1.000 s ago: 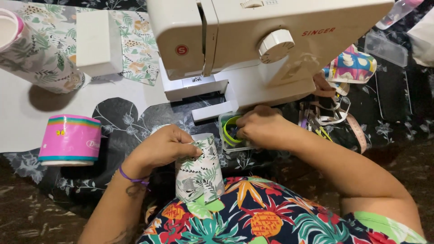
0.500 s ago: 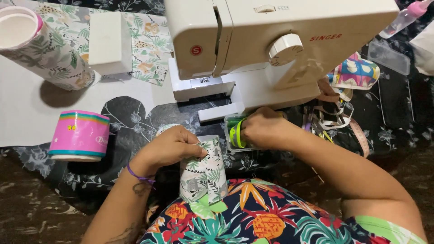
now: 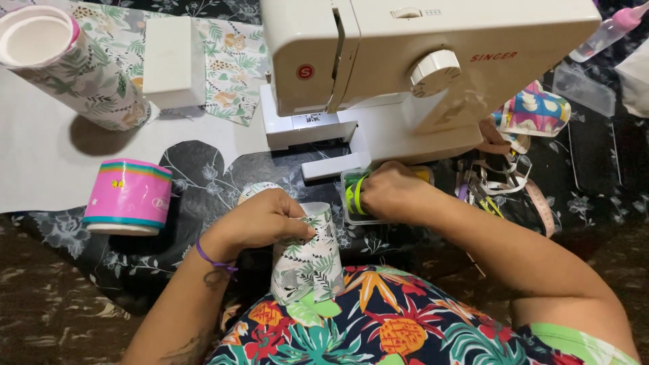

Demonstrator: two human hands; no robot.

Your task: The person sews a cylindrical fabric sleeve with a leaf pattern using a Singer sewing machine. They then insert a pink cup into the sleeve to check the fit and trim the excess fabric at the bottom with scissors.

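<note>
My left hand grips the top edge of a leaf-print fabric tube held against my lap. My right hand rests in a small clear plastic box just below the white sewing machine. Its fingers are curled over a neon yellow-green spool or ribbon in the box. Whether they pinch it is hidden.
A pink cylindrical tin stands at the left. A tall leaf-print covered tube and a white box lie on printed fabric behind it. Ribbons and a measuring tape are heaped at the right, by a colourful pouch.
The view has drifted so everything sits further right and lower in frame. My right hand stays at the clear box, and my left hand keeps hold of the fabric tube.
</note>
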